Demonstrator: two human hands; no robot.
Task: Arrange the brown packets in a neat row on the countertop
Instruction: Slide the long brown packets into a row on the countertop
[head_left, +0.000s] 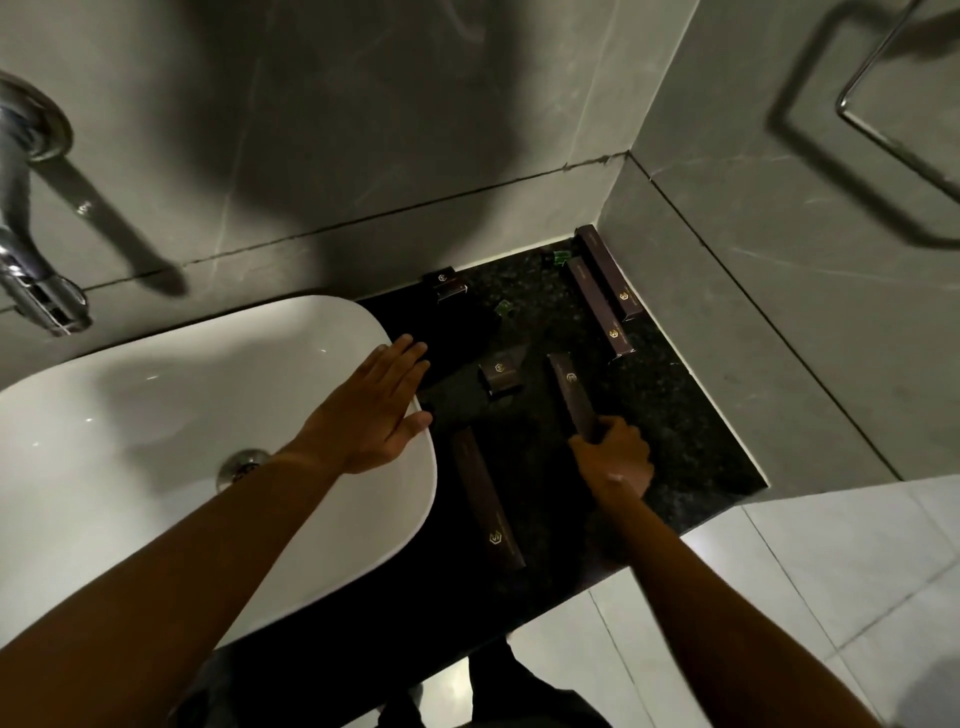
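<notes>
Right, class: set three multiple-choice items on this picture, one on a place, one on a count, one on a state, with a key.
1. Where does the left hand rest?
A on the sink rim
B on the tap
C on the floor

2. How many long packets lie by the right wall?
A none
B two
C five

3. What is the right hand doing?
A hanging free
B turning the tap
C holding a packet

Key: 1 A, palm flat on the white rim; 2 B, a pair lies along the wall; 3 C, fingers closed round the packet's near end.
</notes>
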